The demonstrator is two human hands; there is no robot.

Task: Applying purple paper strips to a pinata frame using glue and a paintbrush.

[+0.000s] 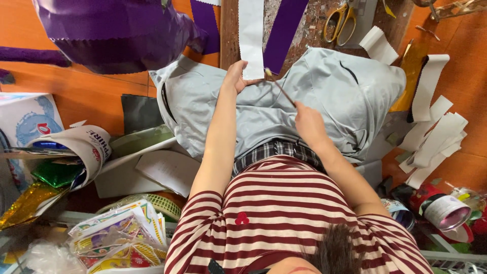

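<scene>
Looking down over my red-and-white striped shirt [284, 203], I see both my bare arms reaching forward across my lap, which is covered in grey trousers [324, 91]. My right hand [308, 119] has its fingers closed around the near end of a thin brush [280, 87], which slants up and away toward the left. My left hand [235, 76] pinches the lower edge of a white paper strip [251, 35], fingers closed on it, and the brush tip meets that same lower edge. The strip runs away from me over a paint-spattered wooden board [284, 20], with a purple fabric strip [284, 30] just beside it. Farther off lie yellow-handled scissors [341, 21]. More white strips [431, 137] are piled at my right on the orange floor [81, 91].
</scene>
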